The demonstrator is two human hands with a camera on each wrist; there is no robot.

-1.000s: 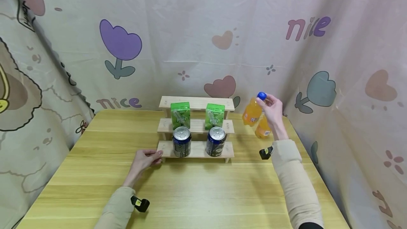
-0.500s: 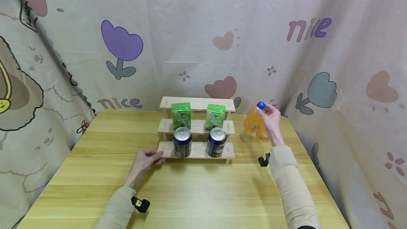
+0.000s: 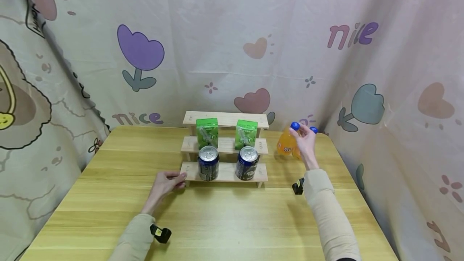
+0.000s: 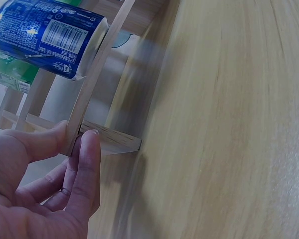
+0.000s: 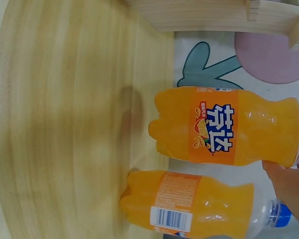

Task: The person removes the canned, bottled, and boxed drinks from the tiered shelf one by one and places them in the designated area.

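A three-tier wooden rack (image 3: 226, 172) stands at the back middle of the table. My left hand (image 3: 164, 184) pinches the left end of its lowest board between thumb and fingers. To the right of the rack, my right hand (image 3: 306, 142) holds a bottle of orange soda (image 5: 214, 127) upright near its blue cap. Its base looks slightly above the table, with a shadow beside it. A second orange soda bottle (image 5: 189, 201) stands on the table close beside it, mostly hidden by the right hand in the head view.
Two dark blue cans (image 3: 208, 163) stand on the rack's lowest tier, and two green drink cartons (image 3: 207, 133) on the middle one. The top board (image 3: 225, 119) sits close to the patterned curtain (image 3: 203, 51). Wood-grain tabletop (image 3: 232, 224) stretches in front.
My right hand has lowered the soda bottle toward the table and moved slightly left. The second bottle's blue cap has come into view. My left hand stays at the rack's edge.
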